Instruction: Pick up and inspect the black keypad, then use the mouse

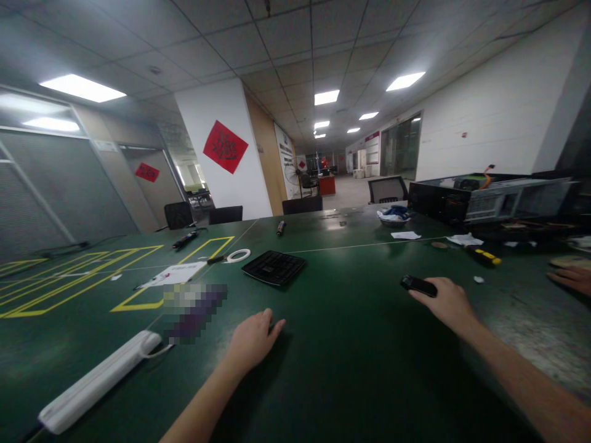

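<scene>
No text can be read surely. Beyond far edge of bench (332, 351): red sign (225, 146) on white pillar (240, 192), black characters (227, 145) unclear; smaller red sign (147, 172) on door (161, 198), also unclear; wall lettering (285, 149) too small.

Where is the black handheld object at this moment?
In the head view, right of centre: the black handheld object is in the person's right hand, left of and nearer the camera than the yellow-and-black tool on the green table.

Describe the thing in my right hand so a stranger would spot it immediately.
Find the green table, then your right hand at its right side. The small, dark, oblong object poking out of that hand is it. Unlike the broad black tray lying farther left, it is held.
</scene>
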A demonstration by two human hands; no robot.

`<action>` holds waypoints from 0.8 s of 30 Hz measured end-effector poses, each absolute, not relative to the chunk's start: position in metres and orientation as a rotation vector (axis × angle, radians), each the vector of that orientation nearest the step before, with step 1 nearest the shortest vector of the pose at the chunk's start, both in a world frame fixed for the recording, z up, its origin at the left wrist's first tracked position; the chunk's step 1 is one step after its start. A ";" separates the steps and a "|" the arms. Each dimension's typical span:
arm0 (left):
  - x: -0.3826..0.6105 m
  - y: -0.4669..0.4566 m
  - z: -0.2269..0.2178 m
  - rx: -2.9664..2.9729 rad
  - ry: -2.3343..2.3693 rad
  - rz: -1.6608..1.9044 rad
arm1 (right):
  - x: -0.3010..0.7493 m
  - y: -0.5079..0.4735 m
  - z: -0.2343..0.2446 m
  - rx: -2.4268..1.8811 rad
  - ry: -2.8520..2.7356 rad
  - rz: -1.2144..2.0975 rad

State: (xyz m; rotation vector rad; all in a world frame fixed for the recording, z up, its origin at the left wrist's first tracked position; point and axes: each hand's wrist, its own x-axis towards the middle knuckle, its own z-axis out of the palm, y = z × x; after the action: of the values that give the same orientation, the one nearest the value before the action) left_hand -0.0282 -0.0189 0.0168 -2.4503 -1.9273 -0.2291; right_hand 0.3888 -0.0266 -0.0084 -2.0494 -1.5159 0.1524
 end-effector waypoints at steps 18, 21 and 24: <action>-0.046 0.101 0.039 -2.066 -2.632 -1.387 | 0.294 -0.028 -0.014 -1.706 -1.655 0.762; -0.046 0.144 0.042 -2.028 -2.612 -1.061 | 0.293 -0.028 -0.011 -1.720 -1.634 0.785; -0.047 0.174 0.039 -2.028 -2.589 -0.670 | 0.292 -0.029 -0.008 -1.720 -1.623 0.796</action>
State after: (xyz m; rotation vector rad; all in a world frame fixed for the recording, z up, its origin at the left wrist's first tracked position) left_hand -0.0474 0.1739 0.0391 -2.0280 -2.5891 -0.6700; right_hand 0.2917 -0.0288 -0.0081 -1.7203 -1.6227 0.7955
